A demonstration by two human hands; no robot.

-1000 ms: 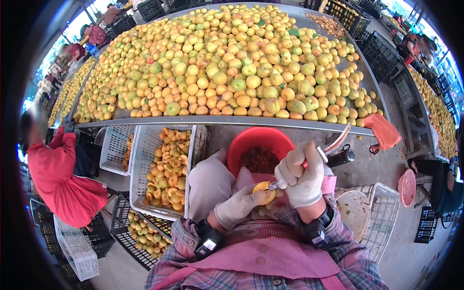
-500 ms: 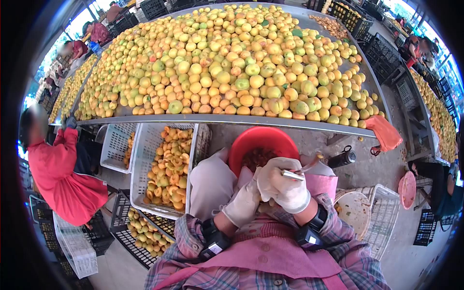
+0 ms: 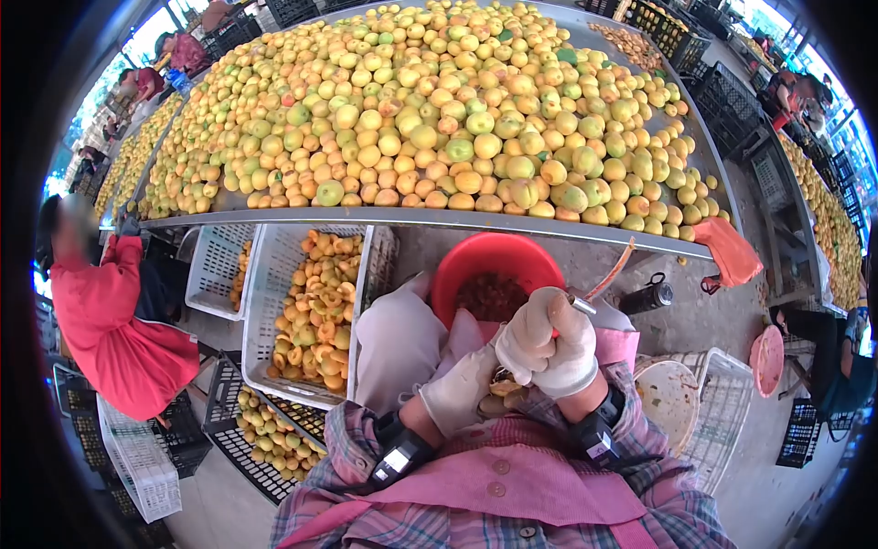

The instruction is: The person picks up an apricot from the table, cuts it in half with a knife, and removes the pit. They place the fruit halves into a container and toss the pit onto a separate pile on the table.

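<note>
- Right hand (image 3: 553,346), white glove: grip closed in a fist round a hand tool (image 3: 583,305); metal end sticks out past the thumb side, curved orange-brown strip (image 3: 615,272) rises beside it.
- Left hand (image 3: 460,392), white glove: touching right hand, fingers mostly hidden behind it; cannot tell if its grip is open or closed on anything.
- Yellowish-brown piece (image 3: 503,384) low between both hands, mostly covered; too small to identify.
- Hands and tool are over the lap, in front of pink apron (image 3: 498,489), just on the near side of red bucket (image 3: 551,261).
- Red bucket: dark reddish-brown bits at the bottom, stands between the knees.
- Worktop (image 3: 439,218) ahead: metal rim, big heap of yellow-orange fruit (image 3: 393,146), some greenish.
- Orange bag (image 3: 729,252) hangs at the worktop's near right corner.
- Left of the legs: white crate (image 3: 273,293) with cut fruit (image 3: 320,306); near it, black crate with whole fruit (image 3: 270,435).
- Right: black bottle (image 3: 647,296) on the floor; pale basin (image 3: 668,403) nearer the person.
- Far left: co-worker in red jacket (image 3: 123,329), beside the worktop.
</note>
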